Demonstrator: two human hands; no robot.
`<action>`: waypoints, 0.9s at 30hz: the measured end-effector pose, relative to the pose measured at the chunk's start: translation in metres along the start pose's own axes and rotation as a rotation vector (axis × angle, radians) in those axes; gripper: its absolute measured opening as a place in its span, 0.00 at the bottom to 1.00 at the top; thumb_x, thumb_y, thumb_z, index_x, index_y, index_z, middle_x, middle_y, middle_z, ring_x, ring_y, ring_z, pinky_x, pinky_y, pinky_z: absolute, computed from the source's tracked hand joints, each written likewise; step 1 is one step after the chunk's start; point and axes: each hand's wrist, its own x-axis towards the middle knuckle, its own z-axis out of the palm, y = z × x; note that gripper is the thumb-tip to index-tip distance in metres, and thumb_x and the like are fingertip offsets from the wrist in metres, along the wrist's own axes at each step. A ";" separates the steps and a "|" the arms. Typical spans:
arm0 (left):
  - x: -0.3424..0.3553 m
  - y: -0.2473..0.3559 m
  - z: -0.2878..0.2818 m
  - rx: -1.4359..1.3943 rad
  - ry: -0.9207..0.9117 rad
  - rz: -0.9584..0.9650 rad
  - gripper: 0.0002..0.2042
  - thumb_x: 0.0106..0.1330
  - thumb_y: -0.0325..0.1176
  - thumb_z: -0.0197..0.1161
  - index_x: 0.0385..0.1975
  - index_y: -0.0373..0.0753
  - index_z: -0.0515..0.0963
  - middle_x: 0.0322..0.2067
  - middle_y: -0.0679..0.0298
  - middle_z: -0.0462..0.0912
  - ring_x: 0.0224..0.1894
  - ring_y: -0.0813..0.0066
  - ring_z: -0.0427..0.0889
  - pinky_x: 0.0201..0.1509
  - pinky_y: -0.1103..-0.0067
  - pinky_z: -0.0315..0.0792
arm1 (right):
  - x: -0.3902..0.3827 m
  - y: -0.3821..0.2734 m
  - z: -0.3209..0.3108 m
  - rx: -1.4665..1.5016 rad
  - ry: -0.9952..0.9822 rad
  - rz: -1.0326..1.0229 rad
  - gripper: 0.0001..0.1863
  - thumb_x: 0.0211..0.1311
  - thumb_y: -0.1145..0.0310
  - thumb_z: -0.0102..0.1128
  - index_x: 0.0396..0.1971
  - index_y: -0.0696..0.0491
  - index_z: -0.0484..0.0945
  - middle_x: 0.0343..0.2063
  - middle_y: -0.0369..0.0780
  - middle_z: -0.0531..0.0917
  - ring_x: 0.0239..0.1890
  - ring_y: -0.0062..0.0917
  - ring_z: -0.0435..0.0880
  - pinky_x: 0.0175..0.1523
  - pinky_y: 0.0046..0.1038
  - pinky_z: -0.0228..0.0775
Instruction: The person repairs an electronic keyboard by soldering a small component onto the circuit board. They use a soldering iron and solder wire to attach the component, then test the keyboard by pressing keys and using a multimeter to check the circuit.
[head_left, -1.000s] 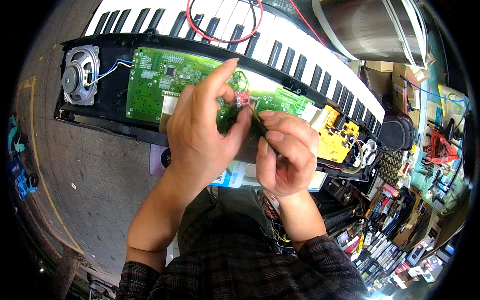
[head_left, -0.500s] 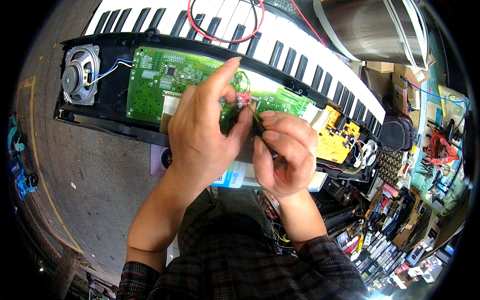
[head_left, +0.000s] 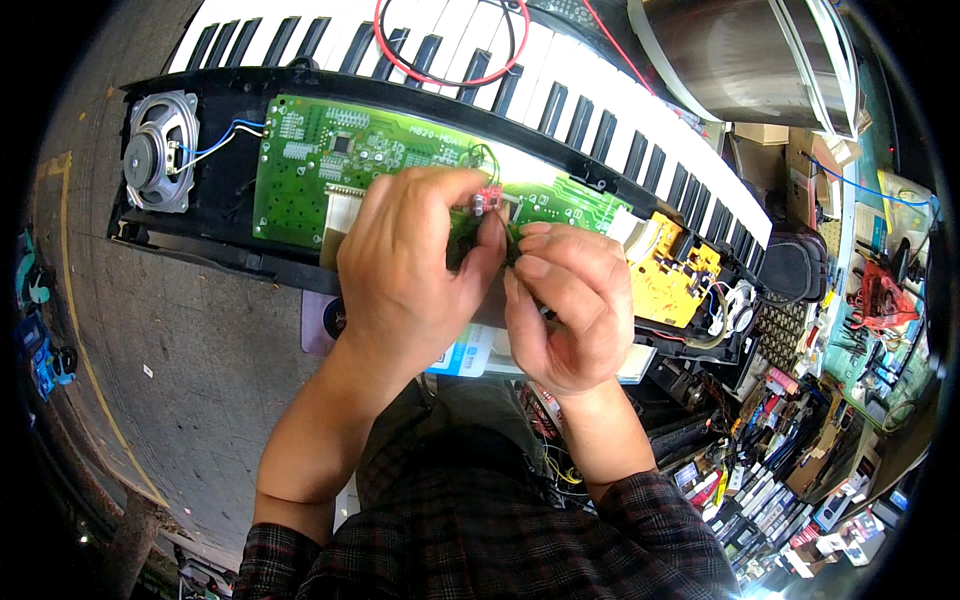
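Outdoors on pavement, opened keyboard (head_left: 640, 120) w/ green circuit board (head_left: 330, 165) exposed. Left hand (head_left: 410, 270) & right hand (head_left: 565, 305) both pinching small red part (head_left: 488, 198) over board centre. Speaker (head_left: 157, 150) far left.

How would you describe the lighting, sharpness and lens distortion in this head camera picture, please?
Head view: even daylight, with soft glare on the metal drum; strong fisheye bending curves the piano keys and leaves black corners; the left hand, right hand and green circuit board are sharp, while the cluttered parts toward the lower right rim look squeezed and softer.
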 end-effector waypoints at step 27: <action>-0.001 -0.002 -0.003 0.008 -0.013 0.052 0.23 0.54 0.24 0.79 0.51 0.40 0.80 0.35 0.66 0.83 0.31 0.74 0.75 0.31 0.78 0.67 | -0.109 -0.053 -0.049 0.179 -0.435 0.110 0.16 0.47 0.77 0.77 0.37 0.54 0.83 0.37 0.41 0.81 0.36 0.36 0.83 0.38 0.35 0.77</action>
